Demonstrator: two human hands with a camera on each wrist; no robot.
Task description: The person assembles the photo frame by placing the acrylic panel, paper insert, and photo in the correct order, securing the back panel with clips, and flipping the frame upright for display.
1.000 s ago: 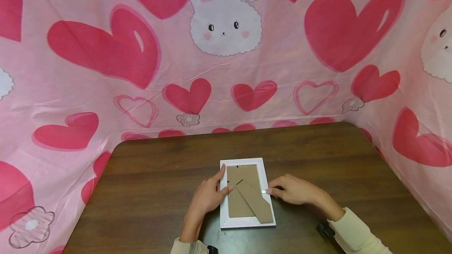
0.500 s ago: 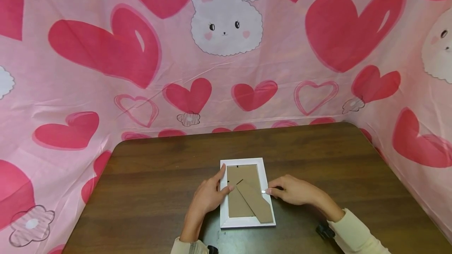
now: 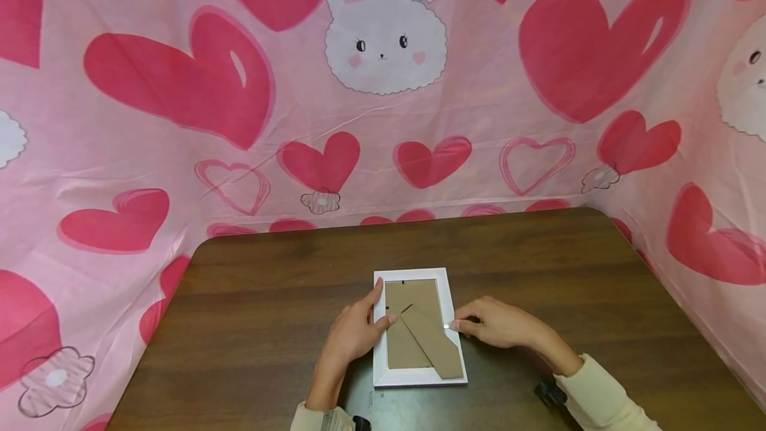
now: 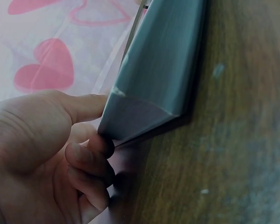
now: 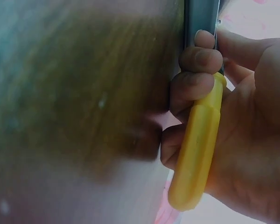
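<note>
A white picture frame (image 3: 380,351) lies face down on the wooden table, its brown backing board (image 3: 407,344) and slanted easel leg (image 3: 439,354) facing up. My left hand (image 3: 353,331) grips the frame's left side, thumb over the backing's edge and fingers along the outer side. In the left wrist view the frame's side (image 4: 163,60) stands by the left thumb and curled fingers. My right hand (image 3: 497,322) is at the frame's right edge. The right wrist view shows it holding a tool by its yellow handle (image 5: 198,144); the tool's far end is hidden by the fingers.
The brown table (image 3: 287,285) has rounded far corners. Behind it and at both sides hangs a pink cloth (image 3: 383,112) with hearts and rabbits. Small black metal tabs (image 3: 403,282) show at the backing's edge.
</note>
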